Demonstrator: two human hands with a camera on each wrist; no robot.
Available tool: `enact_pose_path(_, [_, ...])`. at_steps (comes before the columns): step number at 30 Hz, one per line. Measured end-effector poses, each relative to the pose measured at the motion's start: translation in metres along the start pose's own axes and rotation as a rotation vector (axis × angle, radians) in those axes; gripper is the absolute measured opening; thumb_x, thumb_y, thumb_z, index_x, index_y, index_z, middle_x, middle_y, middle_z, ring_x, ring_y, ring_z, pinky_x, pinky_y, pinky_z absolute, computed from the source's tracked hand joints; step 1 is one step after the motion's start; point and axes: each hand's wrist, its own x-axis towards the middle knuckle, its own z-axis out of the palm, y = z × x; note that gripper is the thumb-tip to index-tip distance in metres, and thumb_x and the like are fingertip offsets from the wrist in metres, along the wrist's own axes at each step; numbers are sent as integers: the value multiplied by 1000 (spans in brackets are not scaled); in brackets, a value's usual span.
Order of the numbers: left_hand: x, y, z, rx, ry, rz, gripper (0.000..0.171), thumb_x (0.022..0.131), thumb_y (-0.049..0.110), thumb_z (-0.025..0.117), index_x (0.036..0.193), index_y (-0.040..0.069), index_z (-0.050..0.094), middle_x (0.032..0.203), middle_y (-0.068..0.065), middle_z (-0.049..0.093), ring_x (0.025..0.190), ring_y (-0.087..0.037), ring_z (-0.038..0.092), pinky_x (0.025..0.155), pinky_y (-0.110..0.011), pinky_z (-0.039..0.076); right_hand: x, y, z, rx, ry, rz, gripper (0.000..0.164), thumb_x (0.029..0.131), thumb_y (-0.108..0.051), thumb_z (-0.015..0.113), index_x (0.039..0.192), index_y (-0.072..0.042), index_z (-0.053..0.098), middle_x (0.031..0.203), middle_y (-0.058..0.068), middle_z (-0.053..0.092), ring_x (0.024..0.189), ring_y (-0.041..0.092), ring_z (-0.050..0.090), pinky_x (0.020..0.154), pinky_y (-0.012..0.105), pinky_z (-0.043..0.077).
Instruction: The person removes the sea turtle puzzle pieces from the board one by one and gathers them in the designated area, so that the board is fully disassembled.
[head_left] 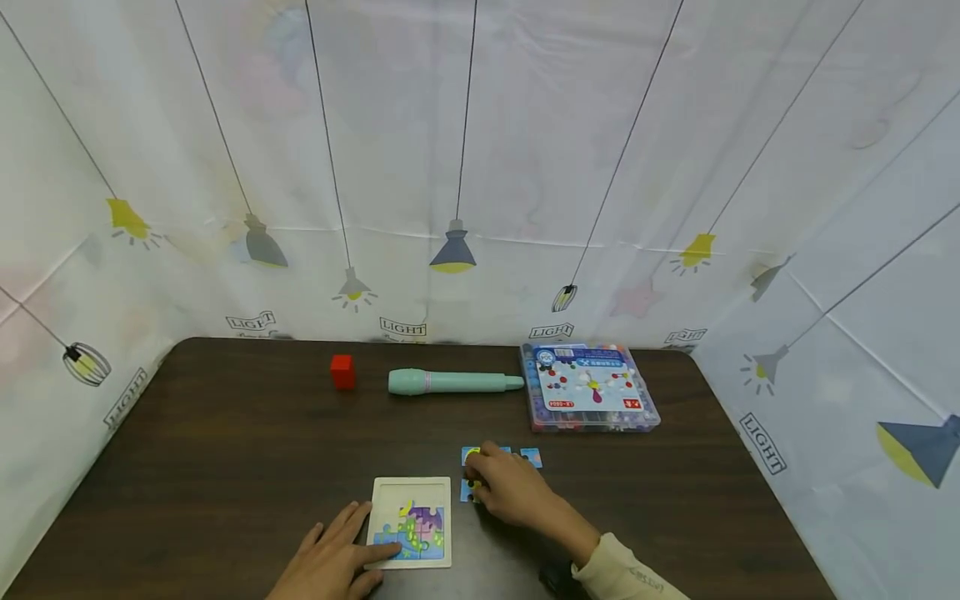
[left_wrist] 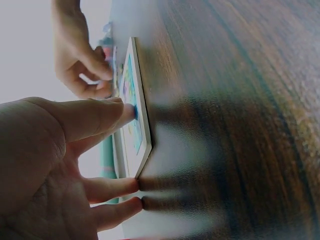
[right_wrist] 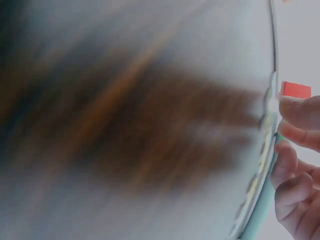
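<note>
A square puzzle board (head_left: 412, 565) with a pale frame lies at the front middle of the table, partly filled with coloured pieces. My left hand (head_left: 330, 554) rests at its left side, fingers spread and fairly straight; one digit presses on the blue pieces (head_left: 386, 537) in the lower left. My right hand (head_left: 513, 492) bends its fingers over loose puzzle pieces (head_left: 467, 492) just right of the board and hides part of them. In the right wrist view its fingertips (right_wrist: 286, 155) are right at the thin pieces' edges; I cannot tell whether they pinch one.
Beyond the hands stand a red cube (head_left: 342, 372), a mint-green pen-shaped thing (head_left: 453, 382) lying sideways, and a clear plastic case (head_left: 592, 388) with a printed label. Another loose piece (head_left: 531, 457) lies beside the right hand. A printed curtain (head_left: 510, 167) surrounds the dark wooden table (head_left: 225, 450).
</note>
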Motion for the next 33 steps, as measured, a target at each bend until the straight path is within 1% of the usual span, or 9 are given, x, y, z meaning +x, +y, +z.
enact_pose_path(4, [-1,-1,-2,1,-6,8,36,93,37,74,129,35,73,156,-23,41,144,-50,33,98,-83,28,6,-13,0,-20,-1,-124,27,93,-15,78,119,-12,70,111,4,60,86,12,59,66,25,51])
enact_pose_path(7, [-2,-1,-3,3,-3,14,36,94,37,74,130,36,72,157,-23,39,145,-50,33,98,-83,28,14,-24,4,-48,-60,-210,34,95,-19,76,128,-16,69,122,3,59,103,14,58,76,25,52])
enact_pose_path(9, [-2,0,-2,4,-1,18,36,94,38,73,130,36,72,158,-22,39,145,-49,32,99,-83,28,19,-31,8,-64,-104,-227,36,95,-22,76,130,-18,69,121,2,59,103,13,56,75,23,51])
enact_pose_path(15, [-1,1,-1,-11,-4,26,36,95,37,73,131,36,72,159,-23,37,146,-48,30,99,-83,26,28,-45,21,-156,-175,-204,32,92,-32,78,121,-18,73,102,-4,56,79,2,50,63,16,44])
enact_pose_path(19, [-2,0,-1,-19,-3,25,36,95,36,73,130,36,72,159,-23,37,146,-49,30,99,-84,26,29,-50,24,-166,-187,-215,27,92,-29,79,115,-16,74,99,-5,58,74,-1,53,63,14,45])
enact_pose_path(22, [-2,-1,-1,-17,10,28,35,94,36,74,129,35,73,158,-23,38,145,-49,31,98,-84,27,30,-53,26,-119,-188,-222,23,93,-22,79,113,-13,72,98,-5,60,76,-1,55,64,13,46])
enact_pose_path(25, [-3,-2,-1,-13,17,32,35,94,35,74,129,36,73,158,-23,38,145,-49,32,98,-84,27,31,-56,27,-41,-194,-187,23,93,-16,78,112,-10,69,100,-4,60,78,-1,54,65,14,46])
enact_pose_path(29, [-2,-2,-1,-18,12,32,34,94,35,74,129,37,73,158,-23,38,146,-49,31,98,-84,27,32,-56,27,37,-199,-130,24,91,-12,78,111,-11,65,100,-4,61,80,0,52,68,17,46])
enact_pose_path(33, [-2,-3,-1,-25,9,23,34,94,35,74,129,36,73,159,-23,37,146,-49,30,98,-84,27,32,-54,27,117,-196,-122,25,90,-10,79,108,-12,62,98,-3,60,80,1,52,67,17,47])
